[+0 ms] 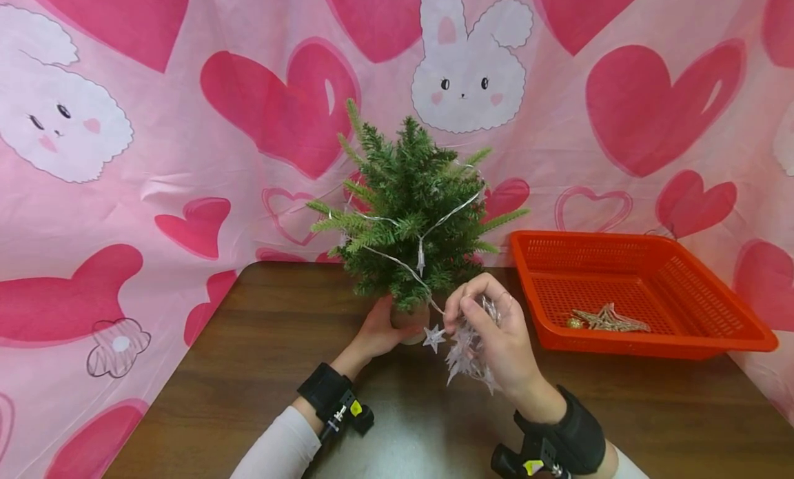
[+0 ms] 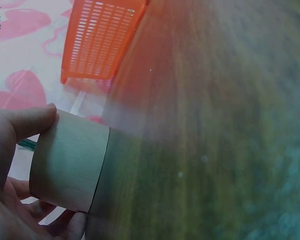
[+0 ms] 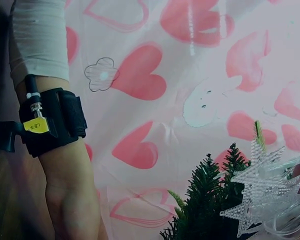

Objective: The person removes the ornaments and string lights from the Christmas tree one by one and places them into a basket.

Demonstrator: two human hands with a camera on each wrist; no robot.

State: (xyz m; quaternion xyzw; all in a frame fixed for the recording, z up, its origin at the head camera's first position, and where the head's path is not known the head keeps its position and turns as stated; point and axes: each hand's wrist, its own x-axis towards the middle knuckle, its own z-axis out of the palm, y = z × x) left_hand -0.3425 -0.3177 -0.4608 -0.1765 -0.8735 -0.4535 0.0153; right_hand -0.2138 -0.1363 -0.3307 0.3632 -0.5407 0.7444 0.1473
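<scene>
A small artificial Christmas tree (image 1: 409, 210) stands upright on the table, a clear string of star lights (image 1: 462, 207) draped around its branches. My left hand (image 1: 380, 331) grips the tree's round wooden base (image 2: 72, 160), thumb on one side and fingers curled around the other. To the right of the base, my right hand (image 1: 496, 334) holds the bunched rest of the star lights, whose clear plastic stars (image 3: 262, 190) hang below the fingers. One loose star (image 1: 434, 338) dangles between the hands. The wire runs from the right hand up to the lower branches.
An orange plastic basket (image 1: 620, 344) sits on the right of the brown wooden table (image 1: 260, 369). Inside it lie a glittery gold star (image 1: 611, 320) and a small gold ball (image 1: 575, 322). A pink curtain (image 1: 186, 155) with hearts and rabbits hangs behind the table.
</scene>
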